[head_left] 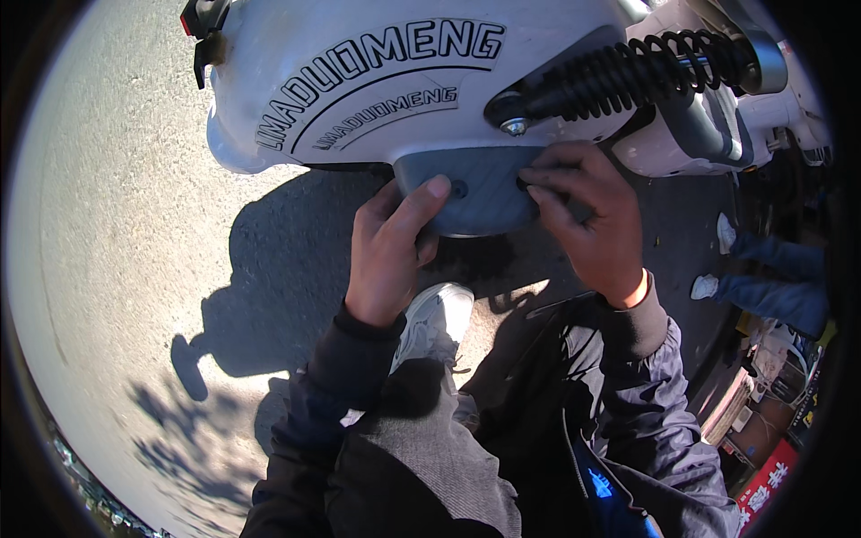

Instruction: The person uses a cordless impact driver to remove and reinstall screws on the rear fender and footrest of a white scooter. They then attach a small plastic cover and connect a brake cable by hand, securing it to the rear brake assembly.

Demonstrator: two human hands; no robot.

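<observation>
A dark grey plastic cover (484, 203) sits against the lower edge of a white scooter body (377, 36). My left hand (387, 247) grips its left side, thumb on the front face beside a round hole (459, 189) and fingers behind. At the cover's right side, my right hand (596, 215) is closed in a pinch, thumb and forefinger together over a small dark spot. What the pinch holds is too small and covered to tell. Just above the right hand is a black coil-spring shock absorber (641, 76) with a silver bolt (514, 126) at its lower end.
My shoe (435, 323) rests on the sunlit pavement (134, 251) below the cover. Toward the right stands another person in jeans (776, 300). Boxes and mixed goods (762, 421) lie at the lower right, near a red sign (767, 484).
</observation>
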